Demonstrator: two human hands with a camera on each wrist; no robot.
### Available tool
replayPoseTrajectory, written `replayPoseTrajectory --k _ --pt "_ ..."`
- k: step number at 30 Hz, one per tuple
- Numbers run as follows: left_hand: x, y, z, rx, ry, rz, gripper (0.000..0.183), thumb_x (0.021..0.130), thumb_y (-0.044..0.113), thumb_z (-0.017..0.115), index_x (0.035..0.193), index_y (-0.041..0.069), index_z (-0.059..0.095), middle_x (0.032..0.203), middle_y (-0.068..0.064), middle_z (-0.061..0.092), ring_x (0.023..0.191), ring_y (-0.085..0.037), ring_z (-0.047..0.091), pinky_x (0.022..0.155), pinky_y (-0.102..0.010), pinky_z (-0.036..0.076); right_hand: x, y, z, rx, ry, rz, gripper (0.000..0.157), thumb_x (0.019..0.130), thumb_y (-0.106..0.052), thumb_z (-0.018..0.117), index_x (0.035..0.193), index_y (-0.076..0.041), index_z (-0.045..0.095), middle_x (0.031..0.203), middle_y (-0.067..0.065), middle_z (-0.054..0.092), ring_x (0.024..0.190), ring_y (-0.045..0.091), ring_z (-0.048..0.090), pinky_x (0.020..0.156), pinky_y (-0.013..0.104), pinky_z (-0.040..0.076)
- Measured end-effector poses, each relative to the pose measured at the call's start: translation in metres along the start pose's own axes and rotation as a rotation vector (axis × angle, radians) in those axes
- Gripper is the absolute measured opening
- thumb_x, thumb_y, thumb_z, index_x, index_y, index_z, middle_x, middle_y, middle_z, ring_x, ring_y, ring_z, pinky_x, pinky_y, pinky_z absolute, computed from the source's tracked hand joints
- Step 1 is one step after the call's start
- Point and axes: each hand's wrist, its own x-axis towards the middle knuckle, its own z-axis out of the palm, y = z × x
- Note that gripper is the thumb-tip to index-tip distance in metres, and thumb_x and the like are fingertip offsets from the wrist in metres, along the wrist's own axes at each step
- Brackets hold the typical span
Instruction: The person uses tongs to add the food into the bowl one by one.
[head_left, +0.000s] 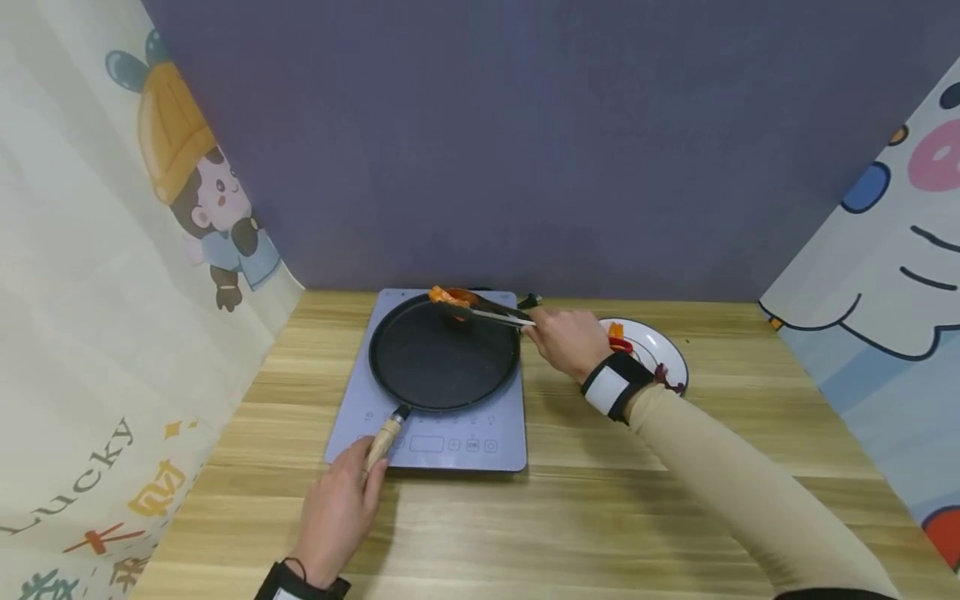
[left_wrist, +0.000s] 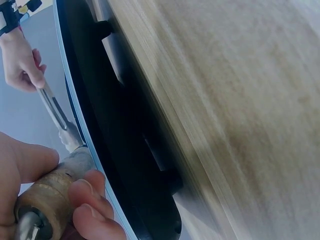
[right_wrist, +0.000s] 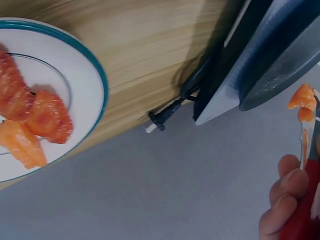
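Observation:
A flat black pan [head_left: 442,358] sits on a pale induction cooktop [head_left: 506,454]. My left hand [head_left: 341,508] grips its wooden handle [head_left: 384,440], thumb on one side and fingers curled round the other in the left wrist view. With my right hand [head_left: 573,342] I hold metal tongs [head_left: 501,317] that have a red handle part [right_wrist: 301,210] in the right wrist view. Between the tong tips is an orange slice of what looks like salmon [right_wrist: 303,96], over the pan's far rim. Beside my right wrist stands a white plate [head_left: 663,346], partly hidden by that hand.
On the plate lie several red and orange slices [right_wrist: 49,117]. A black power plug [right_wrist: 159,119] and cord lie between plate and cooktop. The wooden table [head_left: 600,517] ends at a grey back panel [head_left: 525,150], with printed curtains [head_left: 67,275] at the sides.

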Motion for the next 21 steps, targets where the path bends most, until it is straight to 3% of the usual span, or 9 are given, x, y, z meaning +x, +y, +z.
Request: replayPoseTrajectory --k 13,21 --pt "0.001 0.001 -0.002 -0.006 0.002 0.01 0.035 0.086 0.025 0.059 0.114 0.004 0.052 0.082 -0.01 0.059 0.057 -0.014 0.045 0.043 -0.032 0.038 0.017 -0.023 0.001 -0.008 -0.126 0.004 0.024 0.088 -0.034 0.053 0.075 -0.014 0.053 0.062 0.001 0.055 0.053 0.02 0.051 0.043 0.043 0.045" --pt "0.001 0.001 -0.001 -0.001 -0.02 -0.015 0.035 0.087 0.025 0.058 0.114 0.004 0.051 0.082 -0.01 0.058 0.056 -0.014 0.044 0.044 -0.03 0.037 0.02 -0.032 0.005 -0.013 -0.154 0.025 0.025 0.088 -0.033 0.053 0.073 -0.013 0.053 0.063 0.003 0.056 0.056 0.022 0.052 0.045 0.044 0.046"
